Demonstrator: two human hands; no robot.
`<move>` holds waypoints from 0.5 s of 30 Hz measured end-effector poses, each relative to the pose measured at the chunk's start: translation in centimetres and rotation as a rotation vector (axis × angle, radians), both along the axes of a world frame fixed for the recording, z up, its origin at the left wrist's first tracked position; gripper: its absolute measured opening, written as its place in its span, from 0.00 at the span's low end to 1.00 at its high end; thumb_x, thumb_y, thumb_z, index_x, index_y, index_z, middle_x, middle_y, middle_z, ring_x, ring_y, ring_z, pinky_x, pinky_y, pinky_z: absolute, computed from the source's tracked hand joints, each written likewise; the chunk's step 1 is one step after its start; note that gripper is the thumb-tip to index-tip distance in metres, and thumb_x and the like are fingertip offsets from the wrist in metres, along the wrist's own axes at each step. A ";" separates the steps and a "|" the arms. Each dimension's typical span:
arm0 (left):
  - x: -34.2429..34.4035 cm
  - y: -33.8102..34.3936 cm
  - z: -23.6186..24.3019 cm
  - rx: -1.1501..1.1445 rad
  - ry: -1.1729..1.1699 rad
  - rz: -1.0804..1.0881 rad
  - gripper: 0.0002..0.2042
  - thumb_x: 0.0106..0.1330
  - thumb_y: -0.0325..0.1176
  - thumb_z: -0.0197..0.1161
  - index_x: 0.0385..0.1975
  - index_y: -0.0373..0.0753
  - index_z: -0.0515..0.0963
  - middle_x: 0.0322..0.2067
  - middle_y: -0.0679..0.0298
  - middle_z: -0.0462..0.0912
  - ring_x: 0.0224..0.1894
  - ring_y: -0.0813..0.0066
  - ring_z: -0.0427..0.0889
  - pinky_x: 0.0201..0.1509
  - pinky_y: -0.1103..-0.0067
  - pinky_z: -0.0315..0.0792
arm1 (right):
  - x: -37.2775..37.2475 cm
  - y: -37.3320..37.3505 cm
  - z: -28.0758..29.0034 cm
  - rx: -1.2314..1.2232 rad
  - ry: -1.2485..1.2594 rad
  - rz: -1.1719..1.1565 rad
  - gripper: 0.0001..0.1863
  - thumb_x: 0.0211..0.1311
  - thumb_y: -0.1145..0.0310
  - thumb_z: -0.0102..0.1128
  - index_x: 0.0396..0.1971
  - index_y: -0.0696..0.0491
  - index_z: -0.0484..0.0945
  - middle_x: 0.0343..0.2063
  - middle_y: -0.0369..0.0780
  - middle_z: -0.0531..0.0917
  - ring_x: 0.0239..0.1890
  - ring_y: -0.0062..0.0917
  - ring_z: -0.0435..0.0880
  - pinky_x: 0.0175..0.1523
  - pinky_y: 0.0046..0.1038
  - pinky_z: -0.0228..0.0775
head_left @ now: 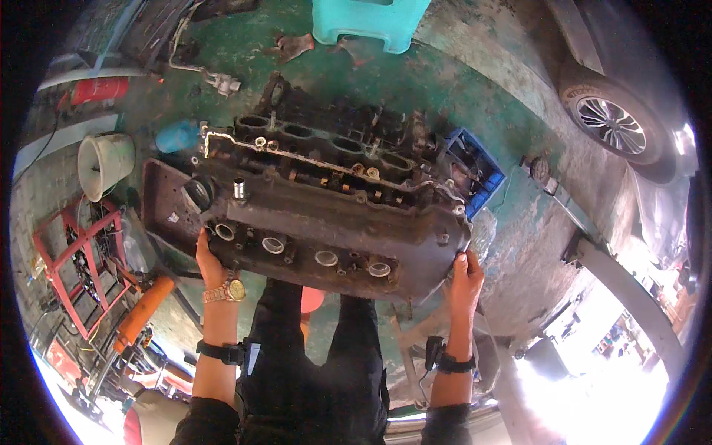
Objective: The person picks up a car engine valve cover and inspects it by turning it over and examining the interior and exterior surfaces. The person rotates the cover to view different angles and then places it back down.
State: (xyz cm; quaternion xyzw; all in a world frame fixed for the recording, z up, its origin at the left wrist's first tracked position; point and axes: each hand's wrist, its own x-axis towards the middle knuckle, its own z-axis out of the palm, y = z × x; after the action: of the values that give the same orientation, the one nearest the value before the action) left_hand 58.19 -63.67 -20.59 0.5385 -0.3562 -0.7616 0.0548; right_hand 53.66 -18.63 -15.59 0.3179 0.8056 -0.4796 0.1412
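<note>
A long dark engine valve cover [334, 233] is held between my two hands, its row of round spark-plug openings toward me. My left hand [211, 261] grips its left end, below the black oil filler cap [196, 194] and a short metal pipe stub [239, 188]. At the right end, my right hand [466, 276] has its fingers closed on the cover's edge. Just beyond lies the engine cylinder head [326, 159], its inner parts partly hidden by the cover. Whether cover and head touch cannot be made out.
A dark metal tray [157, 200] sits at the left, near a grey bucket [106, 165] and a red metal frame [59, 256]. On the right is a blue crate [486, 178]. A turquoise stool [371, 22] and a car wheel [610, 122] are farther off.
</note>
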 end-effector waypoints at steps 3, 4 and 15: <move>0.1 0.0 -0.5 -0.020 -0.002 0.004 0.18 0.69 0.47 0.47 0.45 0.42 0.76 0.40 0.62 0.83 0.38 0.64 0.83 0.43 0.67 0.79 | -0.1 -0.1 0.1 -0.062 0.011 0.002 0.22 0.66 0.55 0.57 0.43 0.62 0.78 0.28 0.31 0.75 0.29 0.14 0.68 0.32 0.21 0.60; 0.1 0.0 -0.5 -0.035 -0.007 0.005 0.18 0.69 0.48 0.46 0.44 0.44 0.77 0.38 0.63 0.84 0.36 0.64 0.84 0.40 0.67 0.80 | -0.2 -0.2 0.1 -0.062 0.005 -0.002 0.22 0.66 0.54 0.57 0.44 0.62 0.78 0.28 0.30 0.75 0.28 0.14 0.68 0.32 0.21 0.59; 0.4 -0.2 -0.3 -0.003 -0.074 0.029 0.18 0.66 0.47 0.48 0.43 0.41 0.77 0.38 0.61 0.83 0.38 0.62 0.83 0.43 0.63 0.78 | -0.7 -0.9 0.4 -0.028 0.031 0.006 0.25 0.67 0.51 0.55 0.44 0.62 0.78 0.23 0.27 0.71 0.25 0.12 0.63 0.27 0.20 0.54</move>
State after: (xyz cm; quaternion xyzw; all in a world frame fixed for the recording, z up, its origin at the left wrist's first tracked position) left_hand 58.55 -63.87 -20.93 0.5714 -0.3512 -0.7398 0.0532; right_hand 52.92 -19.52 -15.22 0.3061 0.8018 -0.4952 0.1346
